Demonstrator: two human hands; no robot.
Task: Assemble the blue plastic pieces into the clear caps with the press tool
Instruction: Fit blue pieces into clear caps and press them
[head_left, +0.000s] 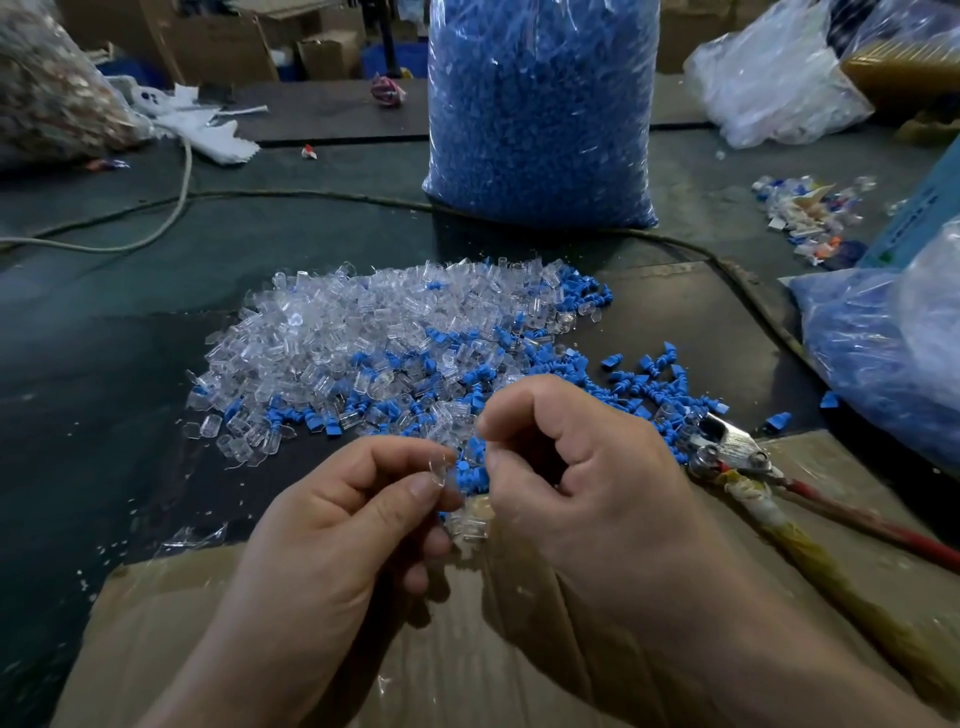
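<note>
Your left hand (353, 514) pinched clear cap (440, 470) | right hand (582, 467) pinched blue piece (470, 477) | risk: skewed entry could have jammed or dropped it.

Dim, flat light, seemingly from overhead, leaves the dark bench (104, 364) murky. White glare streaks the clear bag of blue pieces (540, 104) near the far edge. Soft shadow lies under the left hand (332, 530) and right hand (587, 467) on the cardboard (182, 623). Wide-angle bending curves the corners; the far boxes (332, 52) look soft.
</note>
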